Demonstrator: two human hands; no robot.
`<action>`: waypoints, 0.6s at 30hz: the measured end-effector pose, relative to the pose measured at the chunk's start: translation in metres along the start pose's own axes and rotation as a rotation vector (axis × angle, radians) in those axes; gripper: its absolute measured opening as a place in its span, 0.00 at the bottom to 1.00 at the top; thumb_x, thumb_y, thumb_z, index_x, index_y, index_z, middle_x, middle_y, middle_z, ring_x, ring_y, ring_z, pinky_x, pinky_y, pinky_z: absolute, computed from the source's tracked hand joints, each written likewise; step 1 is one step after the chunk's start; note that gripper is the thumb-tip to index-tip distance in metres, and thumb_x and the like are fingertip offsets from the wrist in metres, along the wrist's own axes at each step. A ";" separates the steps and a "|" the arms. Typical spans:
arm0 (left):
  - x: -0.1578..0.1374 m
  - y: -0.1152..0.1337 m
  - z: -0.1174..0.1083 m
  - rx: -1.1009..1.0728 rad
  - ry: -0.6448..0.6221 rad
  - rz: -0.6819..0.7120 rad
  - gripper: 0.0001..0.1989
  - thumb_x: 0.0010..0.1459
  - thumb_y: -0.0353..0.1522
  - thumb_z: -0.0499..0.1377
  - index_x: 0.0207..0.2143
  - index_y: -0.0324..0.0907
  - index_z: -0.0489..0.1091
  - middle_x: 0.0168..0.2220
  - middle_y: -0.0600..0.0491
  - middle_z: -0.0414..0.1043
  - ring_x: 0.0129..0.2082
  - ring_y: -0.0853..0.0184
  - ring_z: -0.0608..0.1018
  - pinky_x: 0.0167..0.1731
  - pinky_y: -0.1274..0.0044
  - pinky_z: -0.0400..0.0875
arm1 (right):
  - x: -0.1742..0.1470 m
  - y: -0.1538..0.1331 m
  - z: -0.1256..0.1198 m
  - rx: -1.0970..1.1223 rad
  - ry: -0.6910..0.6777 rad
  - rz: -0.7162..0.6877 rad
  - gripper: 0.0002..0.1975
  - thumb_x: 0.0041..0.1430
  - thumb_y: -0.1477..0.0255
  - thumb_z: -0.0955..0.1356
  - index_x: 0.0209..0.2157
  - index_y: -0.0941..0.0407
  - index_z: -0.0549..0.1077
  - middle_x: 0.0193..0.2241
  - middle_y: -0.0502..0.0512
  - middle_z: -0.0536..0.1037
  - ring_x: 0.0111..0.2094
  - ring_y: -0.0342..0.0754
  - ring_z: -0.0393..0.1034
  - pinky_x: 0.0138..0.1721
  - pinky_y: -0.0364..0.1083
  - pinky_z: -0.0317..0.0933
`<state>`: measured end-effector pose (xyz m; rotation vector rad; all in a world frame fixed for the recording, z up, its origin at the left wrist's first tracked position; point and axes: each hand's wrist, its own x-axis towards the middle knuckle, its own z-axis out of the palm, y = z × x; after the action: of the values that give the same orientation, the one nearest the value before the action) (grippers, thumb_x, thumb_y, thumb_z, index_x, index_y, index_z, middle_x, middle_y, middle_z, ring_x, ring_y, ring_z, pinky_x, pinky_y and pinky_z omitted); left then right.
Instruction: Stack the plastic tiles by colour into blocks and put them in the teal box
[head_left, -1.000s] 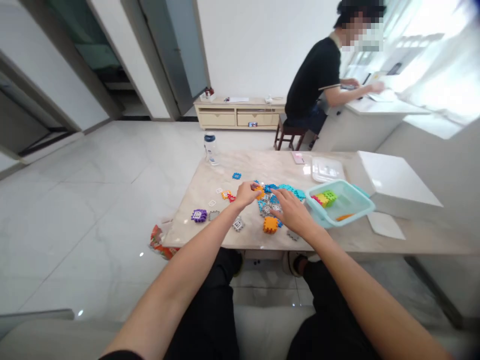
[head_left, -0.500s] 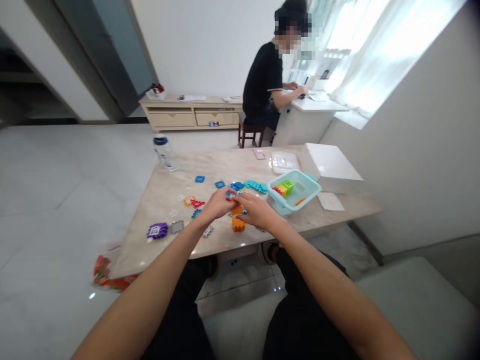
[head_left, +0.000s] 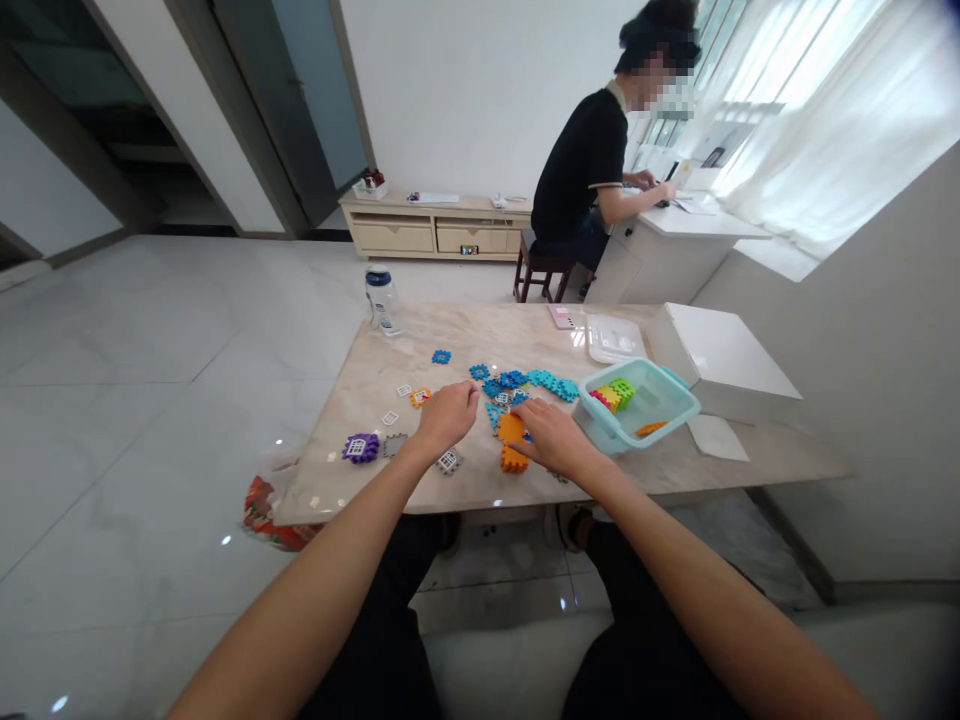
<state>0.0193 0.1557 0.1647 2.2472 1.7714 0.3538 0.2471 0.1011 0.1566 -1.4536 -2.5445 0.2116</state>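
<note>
My left hand (head_left: pixel 448 418) hovers over the table with its fingers curled together; anything inside them is hidden. To its right, my right hand (head_left: pixel 553 432) has its thumb and fingers on a flat orange interlocking piece (head_left: pixel 511 428). Right below that lies a stack of orange interlocking pieces (head_left: pixel 514 460). Beyond the hands are blue interlocking pieces (head_left: pixel 513 379) and a row of turquoise pieces (head_left: pixel 553 384). An orange piece with a white insert (head_left: pixel 420 397) is left of my left hand. Grey pieces (head_left: pixel 449 461) lie nearer the table edge.
A light-teal basket (head_left: pixel 621 440) with several coloured pieces stands on the right, beside a white box (head_left: pixel 731 350) and a clear lid (head_left: pixel 615 338). Purple pieces (head_left: pixel 361 447) lie left. A water bottle (head_left: pixel 382 302) stands at the back. Another person (head_left: pixel 581 160) sits at a desk.
My left hand has separated from my right hand and moved left, its fingers curled. My right hand stays at the orange pieces. The view has turned left, shifting the scene rightward.
</note>
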 end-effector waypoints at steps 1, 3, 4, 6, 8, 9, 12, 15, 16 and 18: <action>0.000 -0.008 0.000 0.000 -0.005 -0.012 0.16 0.74 0.36 0.52 0.47 0.46 0.80 0.45 0.45 0.86 0.47 0.53 0.85 0.45 0.69 0.75 | -0.001 0.001 0.001 -0.011 -0.007 0.003 0.18 0.67 0.65 0.76 0.54 0.58 0.75 0.51 0.64 0.79 0.57 0.61 0.72 0.59 0.58 0.68; -0.002 -0.021 -0.001 0.003 -0.017 -0.034 0.14 0.72 0.35 0.54 0.46 0.44 0.81 0.46 0.44 0.86 0.47 0.53 0.85 0.44 0.70 0.75 | -0.005 0.003 0.002 -0.035 -0.017 0.002 0.18 0.66 0.65 0.77 0.52 0.58 0.75 0.51 0.64 0.78 0.57 0.62 0.71 0.60 0.59 0.67; -0.003 -0.025 -0.002 0.005 -0.024 -0.044 0.13 0.71 0.35 0.55 0.46 0.44 0.81 0.46 0.44 0.86 0.47 0.53 0.85 0.44 0.70 0.75 | -0.009 0.004 0.002 -0.043 -0.020 0.002 0.18 0.65 0.65 0.77 0.51 0.58 0.76 0.51 0.64 0.78 0.57 0.62 0.71 0.60 0.59 0.67; -0.006 -0.029 -0.005 0.007 -0.038 -0.052 0.12 0.70 0.35 0.57 0.44 0.44 0.81 0.45 0.45 0.86 0.47 0.54 0.85 0.43 0.71 0.75 | -0.017 0.007 0.003 -0.034 -0.017 0.006 0.18 0.64 0.63 0.78 0.50 0.57 0.77 0.49 0.64 0.78 0.56 0.63 0.71 0.59 0.59 0.68; -0.009 -0.028 -0.007 0.009 -0.041 -0.049 0.12 0.70 0.35 0.57 0.43 0.45 0.82 0.44 0.45 0.86 0.47 0.55 0.85 0.43 0.72 0.75 | -0.026 0.010 0.004 -0.002 -0.005 0.011 0.19 0.64 0.63 0.78 0.51 0.57 0.77 0.49 0.63 0.79 0.55 0.62 0.72 0.58 0.59 0.68; -0.010 -0.026 -0.008 0.011 -0.037 -0.046 0.13 0.71 0.36 0.57 0.44 0.46 0.82 0.45 0.46 0.86 0.47 0.55 0.85 0.44 0.72 0.75 | -0.030 0.012 0.005 0.015 -0.001 0.012 0.20 0.64 0.63 0.78 0.51 0.57 0.77 0.49 0.63 0.79 0.54 0.62 0.72 0.58 0.59 0.68; -0.010 -0.022 -0.005 0.022 -0.020 -0.043 0.15 0.73 0.37 0.54 0.48 0.47 0.82 0.47 0.45 0.86 0.48 0.55 0.85 0.45 0.72 0.74 | -0.038 0.016 0.005 0.046 -0.005 0.000 0.19 0.64 0.62 0.78 0.51 0.57 0.78 0.47 0.63 0.80 0.53 0.61 0.73 0.58 0.58 0.68; -0.005 -0.022 0.001 0.034 -0.030 -0.045 0.16 0.72 0.36 0.54 0.49 0.45 0.81 0.47 0.44 0.86 0.48 0.53 0.85 0.45 0.70 0.75 | -0.039 0.019 0.002 0.043 -0.025 -0.010 0.19 0.64 0.64 0.78 0.51 0.58 0.79 0.47 0.63 0.80 0.54 0.61 0.73 0.60 0.58 0.67; -0.003 -0.022 0.003 0.037 -0.036 -0.046 0.15 0.71 0.35 0.55 0.49 0.45 0.82 0.47 0.43 0.86 0.48 0.52 0.84 0.45 0.70 0.75 | -0.039 0.021 0.001 0.032 -0.031 -0.012 0.18 0.65 0.64 0.78 0.52 0.58 0.79 0.48 0.63 0.80 0.54 0.61 0.72 0.59 0.58 0.67; 0.002 -0.024 0.006 0.038 -0.044 -0.047 0.15 0.70 0.34 0.56 0.48 0.44 0.82 0.47 0.43 0.86 0.48 0.52 0.84 0.46 0.69 0.75 | -0.037 0.023 -0.001 0.003 -0.039 -0.021 0.18 0.66 0.63 0.77 0.52 0.59 0.79 0.49 0.64 0.79 0.54 0.61 0.72 0.60 0.58 0.66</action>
<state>0.0001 0.1630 0.1512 2.2176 1.8196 0.2616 0.2850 0.0807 0.1488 -1.4342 -2.5880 0.2424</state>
